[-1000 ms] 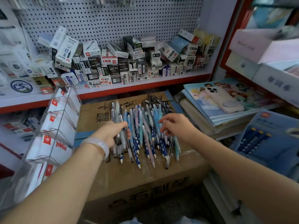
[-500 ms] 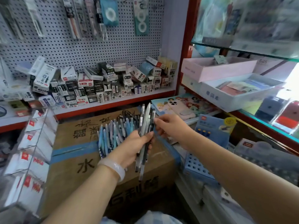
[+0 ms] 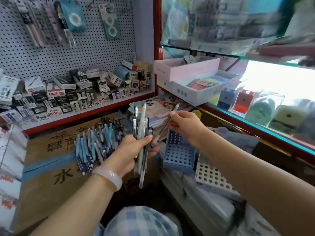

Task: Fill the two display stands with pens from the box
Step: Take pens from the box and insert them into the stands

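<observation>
A checked blue-white garment [image 3: 141, 222] is seen nearest, below both forearms. A pale bangle [image 3: 109, 176] is worn on the left wrist. A bundle of pens [image 3: 142, 133] is gripped upright in the left hand [image 3: 131, 152], fingers curled round it, thumb pressed across the front. One dark clear pen [image 3: 164, 125] is pinched slantwise between thumb and fingertips of the right hand [image 3: 185, 126], its lower tip just beside the left thumb. Below the right hand a blue display stand [image 3: 179, 154] with a grid of holes is set, and a white perforated stand [image 3: 211, 178] lies tilted just right of it, under the right forearm. Left of the left hand, a fan of blue patterned pens [image 3: 92, 147] is laid on a cardboard box [image 3: 51, 167] taped in blue. Beyond the hands, a phone on colouring books [image 3: 158, 106] is seen; further, small cartons [image 3: 76, 94] are piled on a red-edged shelf [image 3: 88, 111] under a pegboard [image 3: 51, 53]. Far right is blurred.
</observation>
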Available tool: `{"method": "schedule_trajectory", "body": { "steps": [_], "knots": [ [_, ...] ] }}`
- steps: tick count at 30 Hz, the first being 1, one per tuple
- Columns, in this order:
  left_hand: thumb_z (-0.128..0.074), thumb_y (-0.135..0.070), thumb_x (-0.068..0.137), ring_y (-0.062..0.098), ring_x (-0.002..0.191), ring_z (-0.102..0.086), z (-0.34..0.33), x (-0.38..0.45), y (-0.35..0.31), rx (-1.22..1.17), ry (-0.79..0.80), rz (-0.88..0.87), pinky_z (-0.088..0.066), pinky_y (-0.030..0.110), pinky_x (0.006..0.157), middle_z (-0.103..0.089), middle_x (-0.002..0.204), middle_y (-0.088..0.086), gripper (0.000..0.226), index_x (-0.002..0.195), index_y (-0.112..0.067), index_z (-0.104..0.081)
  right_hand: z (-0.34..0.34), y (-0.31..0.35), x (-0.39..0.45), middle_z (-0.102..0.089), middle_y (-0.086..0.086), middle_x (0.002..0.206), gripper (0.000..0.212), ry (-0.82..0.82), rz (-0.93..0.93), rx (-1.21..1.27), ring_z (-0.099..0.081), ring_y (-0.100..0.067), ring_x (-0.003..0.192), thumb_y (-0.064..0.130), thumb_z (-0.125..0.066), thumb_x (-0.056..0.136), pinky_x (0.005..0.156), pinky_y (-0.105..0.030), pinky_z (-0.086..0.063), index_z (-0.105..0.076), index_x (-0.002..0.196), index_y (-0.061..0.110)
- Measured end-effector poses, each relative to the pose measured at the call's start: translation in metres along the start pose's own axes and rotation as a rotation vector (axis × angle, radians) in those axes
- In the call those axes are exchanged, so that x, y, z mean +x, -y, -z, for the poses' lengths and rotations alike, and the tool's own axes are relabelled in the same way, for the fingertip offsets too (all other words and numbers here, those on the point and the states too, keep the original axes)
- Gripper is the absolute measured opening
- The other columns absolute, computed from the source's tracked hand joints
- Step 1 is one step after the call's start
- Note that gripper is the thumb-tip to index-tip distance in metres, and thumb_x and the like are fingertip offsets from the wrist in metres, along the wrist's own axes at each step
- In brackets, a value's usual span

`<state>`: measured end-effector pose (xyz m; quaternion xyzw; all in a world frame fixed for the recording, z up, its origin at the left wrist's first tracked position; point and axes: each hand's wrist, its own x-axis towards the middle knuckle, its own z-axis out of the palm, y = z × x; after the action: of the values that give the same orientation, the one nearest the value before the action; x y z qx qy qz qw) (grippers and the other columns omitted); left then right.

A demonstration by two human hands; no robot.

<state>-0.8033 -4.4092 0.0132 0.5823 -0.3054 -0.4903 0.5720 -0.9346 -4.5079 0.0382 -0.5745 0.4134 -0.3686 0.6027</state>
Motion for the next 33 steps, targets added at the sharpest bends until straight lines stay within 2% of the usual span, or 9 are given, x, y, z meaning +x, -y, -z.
{"method": "schedule_trajectory", "body": {
  "steps": [2, 6, 12, 14, 18, 23, 26, 30, 33],
  "knots": [
    [-0.053, -0.008, 0.092, 0.011, 0.044, -0.062, -0.005, -0.003, 0.002, 0.026, -0.036, -0.013, -0.051, 0.02, 0.044, -0.065, 0.053, 0.003, 0.012, 0.086, 0.0, -0.059, 0.016, 0.007, -0.007, -0.064, -0.003, 0.074, 0.016, -0.069, 0.052, -0.083, -0.062, -0.004, 0.057, 0.014, -0.053, 0.096, 0.057, -0.017, -0.054, -0.052, 0.11, 0.008],
    [-0.058, -0.017, 0.091, 0.008, 0.035, -0.054, -0.043, -0.01, 0.004, 0.122, -0.069, -0.06, -0.044, 0.016, 0.038, -0.058, 0.04, -0.001, 0.024, 0.072, -0.002, -0.062, 0.048, 0.018, -0.028, -0.068, -0.01, 0.092, 0.033, -0.108, 0.144, -0.387, -0.067, -0.023, 0.081, 0.013, -0.057, 0.092, 0.079, -0.036, -0.058, -0.047, 0.122, 0.005],
    [-0.057, -0.013, 0.091, 0.008, 0.039, -0.053, -0.124, -0.027, 0.022, 0.126, 0.105, -0.045, -0.047, 0.022, 0.044, -0.062, 0.047, -0.004, 0.019, 0.076, -0.003, -0.061, 0.115, 0.028, -0.075, -0.065, -0.007, 0.089, 0.021, -0.297, 0.28, -0.671, -0.063, -0.021, 0.078, 0.016, -0.06, 0.088, 0.07, -0.028, -0.053, -0.044, 0.103, 0.018],
    [-0.054, -0.009, 0.092, 0.005, 0.043, -0.054, -0.14, -0.035, 0.031, 0.177, 0.15, -0.029, -0.048, 0.023, 0.051, -0.065, 0.054, -0.005, 0.017, 0.079, -0.003, -0.063, 0.143, 0.027, -0.096, -0.065, -0.003, 0.087, 0.021, -0.341, 0.255, -0.718, -0.062, -0.015, 0.074, 0.02, -0.059, 0.09, 0.065, -0.022, -0.05, -0.045, 0.106, 0.019],
    [-0.047, -0.003, 0.093, 0.006, 0.048, -0.056, -0.163, -0.052, 0.052, 0.156, 0.202, 0.033, -0.05, 0.02, 0.055, -0.066, 0.071, 0.005, 0.026, 0.072, -0.007, -0.063, 0.193, 0.012, -0.131, -0.061, 0.0, 0.088, 0.021, -0.47, 0.232, -0.817, -0.06, -0.015, 0.08, 0.025, -0.056, 0.093, 0.072, -0.028, -0.048, -0.056, 0.11, 0.013],
    [-0.053, -0.005, 0.092, 0.02, 0.068, -0.061, -0.175, -0.062, 0.077, 0.189, 0.262, 0.03, -0.052, 0.034, 0.076, -0.07, 0.076, 0.01, 0.024, 0.074, -0.01, -0.069, 0.232, -0.034, -0.152, -0.067, -0.01, 0.086, 0.013, -0.547, 0.16, -0.833, -0.066, -0.02, 0.07, 0.02, -0.055, 0.094, 0.067, -0.033, -0.055, -0.054, 0.1, 0.008],
    [-0.054, -0.006, 0.092, 0.018, 0.066, -0.062, -0.176, -0.061, 0.083, 0.176, 0.276, 0.016, -0.051, 0.03, 0.069, -0.071, 0.073, 0.008, 0.02, 0.079, -0.008, -0.069, 0.241, -0.055, -0.157, -0.064, -0.006, 0.09, 0.021, -0.558, 0.118, -0.893, -0.065, -0.017, 0.076, 0.017, -0.056, 0.093, 0.062, -0.024, -0.051, -0.049, 0.111, 0.007],
    [-0.053, -0.006, 0.092, 0.017, 0.071, -0.065, -0.178, -0.058, 0.087, 0.2, 0.26, -0.028, -0.051, 0.028, 0.068, -0.072, 0.077, 0.008, 0.018, 0.083, -0.007, -0.068, 0.251, -0.075, -0.156, -0.066, -0.011, 0.092, 0.025, -0.538, 0.021, -0.981, -0.066, -0.025, 0.081, 0.019, -0.05, 0.096, 0.071, -0.04, -0.057, -0.046, 0.117, 0.006],
    [-0.053, -0.006, 0.092, 0.013, 0.072, -0.068, -0.179, -0.054, 0.089, 0.187, 0.206, -0.083, -0.054, 0.024, 0.065, -0.072, 0.084, 0.006, 0.015, 0.097, -0.003, -0.066, 0.258, -0.088, -0.155, -0.065, -0.012, 0.096, 0.029, -0.543, -0.011, -1.011, -0.066, -0.028, 0.085, 0.021, -0.047, 0.098, 0.072, -0.039, -0.056, -0.046, 0.123, 0.006]
  ]
}}
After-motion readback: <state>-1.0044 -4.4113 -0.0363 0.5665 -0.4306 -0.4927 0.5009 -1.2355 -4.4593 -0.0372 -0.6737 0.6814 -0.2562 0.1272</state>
